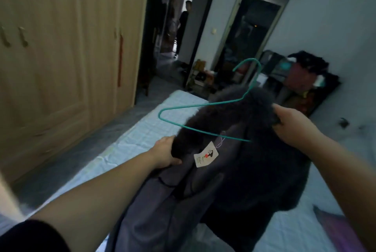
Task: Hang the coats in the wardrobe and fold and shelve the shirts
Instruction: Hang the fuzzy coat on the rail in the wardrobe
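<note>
Hangering step, I judge: left hand (165, 153) and right hand (293, 124) each grip the fur collar of the dark coat (244, 162) above the bed (142, 129), green wire hanger (203, 107) half-in, needing its left arm seated before the closed wardrobe (61, 58).

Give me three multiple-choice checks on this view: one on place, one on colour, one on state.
1. Where is the wardrobe?
A. left of the bed
B. right of the bed
C. behind the far doorway

2. What colour is the hanger?
A. red
B. teal green
C. white

3. How are the wardrobe doors?
A. wide open
B. removed
C. closed

Answers: 1 A, it stands left of the bed. 2 B, the wire is teal against the dark coat, which the left hand and right hand grip. 3 C, the panels sit flush.
</note>
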### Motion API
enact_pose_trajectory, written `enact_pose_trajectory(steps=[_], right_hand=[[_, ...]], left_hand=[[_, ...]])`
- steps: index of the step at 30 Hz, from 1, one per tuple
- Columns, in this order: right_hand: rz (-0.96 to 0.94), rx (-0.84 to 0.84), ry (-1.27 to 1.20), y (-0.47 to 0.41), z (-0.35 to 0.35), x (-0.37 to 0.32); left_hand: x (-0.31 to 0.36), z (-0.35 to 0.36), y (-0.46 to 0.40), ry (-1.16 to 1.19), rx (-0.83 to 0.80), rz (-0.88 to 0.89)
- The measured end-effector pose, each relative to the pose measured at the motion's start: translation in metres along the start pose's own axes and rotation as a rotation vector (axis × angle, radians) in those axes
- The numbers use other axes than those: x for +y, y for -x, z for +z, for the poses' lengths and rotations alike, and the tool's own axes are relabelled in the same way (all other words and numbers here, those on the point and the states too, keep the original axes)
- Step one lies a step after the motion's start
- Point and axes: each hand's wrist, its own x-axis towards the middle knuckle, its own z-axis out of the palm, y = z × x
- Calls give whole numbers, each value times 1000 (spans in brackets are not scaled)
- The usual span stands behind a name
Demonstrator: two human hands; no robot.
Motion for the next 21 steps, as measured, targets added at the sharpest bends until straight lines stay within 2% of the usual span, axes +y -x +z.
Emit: enact_pose_trajectory(steps=[3,7,11,15,21], right_hand=[[14,-10,-33,22,0,39],[5,20,-63,47,-4,80],[65,6,-30,60,-6,114],[105,18,-25,70,-6,135],[171,-123,89,67,3,155]], left_hand=[[16,51,-23,29,-84,-7],[48,95,-27,135,-140,69],[69,110,-35,195,-57,91],[72,78,-40,207,114,42],[76,-9,-31,84,284,53]])
